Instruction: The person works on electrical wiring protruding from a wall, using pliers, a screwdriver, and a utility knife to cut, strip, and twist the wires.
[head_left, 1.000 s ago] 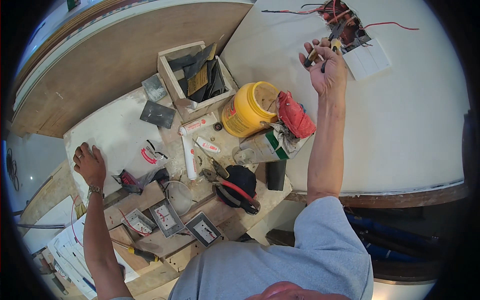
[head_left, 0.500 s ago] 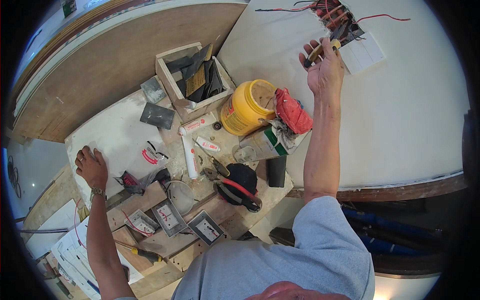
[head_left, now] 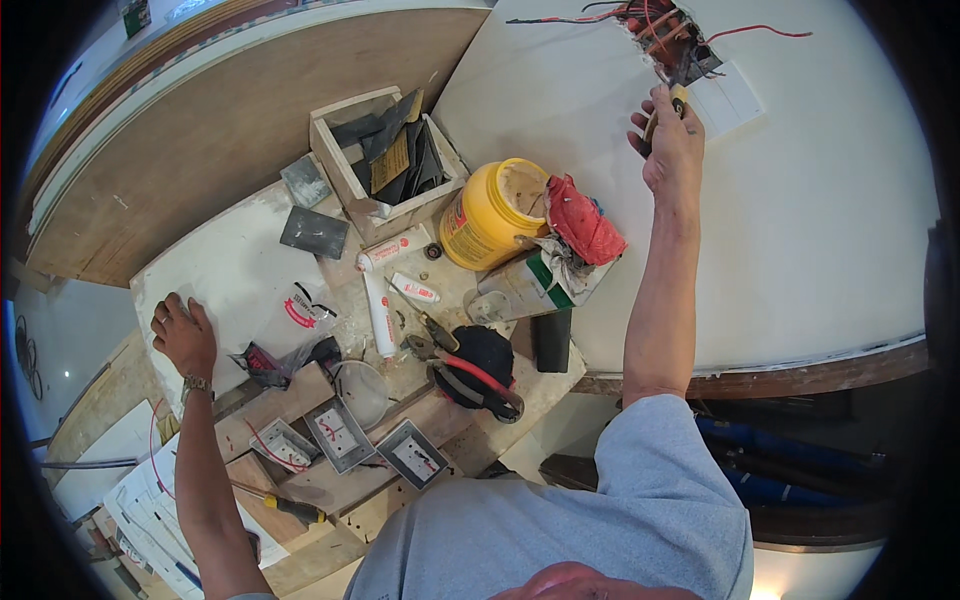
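My right hand (head_left: 672,145) is closed around pliers with yellow-and-black handles (head_left: 679,93). Their dark jaws reach the lower edge of a rough opening (head_left: 665,38) in the white wall; the tips blend into the dark hole. Red and black wires (head_left: 755,31) stick out of the hole on both sides. Right beside it, a white square plate (head_left: 735,98) lies against the wall. Far to the left, my left hand (head_left: 187,338) rests on a white board (head_left: 215,265), fingers stretched and holding nothing.
Between my arms are a yellow tub (head_left: 482,222), a wooden box of dark sheets (head_left: 395,160), white tubes (head_left: 381,315), a red-handled tool (head_left: 480,372) on a black cap, and grey boxes (head_left: 413,455) with white inserts. A screwdriver (head_left: 295,508) lies near my left forearm.
My right hand has shifted slightly right and down, turning the pliers so their handles are more hidden behind the fingers. My left hand stays put.
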Demonstrator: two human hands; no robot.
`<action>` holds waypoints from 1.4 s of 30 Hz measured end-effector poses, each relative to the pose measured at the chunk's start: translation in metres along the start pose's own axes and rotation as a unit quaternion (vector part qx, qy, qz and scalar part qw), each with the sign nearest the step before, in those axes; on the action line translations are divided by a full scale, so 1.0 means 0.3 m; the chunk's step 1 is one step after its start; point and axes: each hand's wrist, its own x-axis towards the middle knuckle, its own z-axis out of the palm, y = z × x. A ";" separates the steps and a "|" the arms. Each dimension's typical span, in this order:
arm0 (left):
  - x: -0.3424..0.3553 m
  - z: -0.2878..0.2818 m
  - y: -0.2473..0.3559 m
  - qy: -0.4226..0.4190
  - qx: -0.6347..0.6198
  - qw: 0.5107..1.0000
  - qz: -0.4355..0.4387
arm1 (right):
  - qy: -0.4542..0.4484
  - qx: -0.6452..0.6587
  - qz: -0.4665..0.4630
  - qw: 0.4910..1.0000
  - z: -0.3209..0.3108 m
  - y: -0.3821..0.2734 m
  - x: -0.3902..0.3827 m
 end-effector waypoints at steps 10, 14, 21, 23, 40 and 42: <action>-0.001 -0.014 0.004 -0.008 0.000 1.000 -0.007 | 0.029 -0.276 -0.123 0.953 -0.037 -0.025 0.022; -0.006 0.018 -0.019 -0.002 -0.015 1.000 -0.002 | -0.005 -0.340 -0.161 0.927 -0.081 -0.025 0.067; -0.002 0.171 -0.099 0.096 -0.040 0.984 0.141 | -0.131 -0.170 -0.018 0.976 -0.195 0.014 0.038; -0.003 0.152 -0.090 0.061 -0.098 0.992 0.042 | -0.176 -0.163 -0.010 0.971 -0.171 0.036 -0.014; -0.031 -0.059 -0.036 0.068 -0.082 0.994 -0.028 | -0.308 -0.245 -0.152 0.907 -0.051 0.351 -0.711; -0.032 -0.059 -0.035 0.047 -0.071 0.996 -0.027 | -0.322 -0.270 -0.180 0.889 -0.033 0.366 -0.701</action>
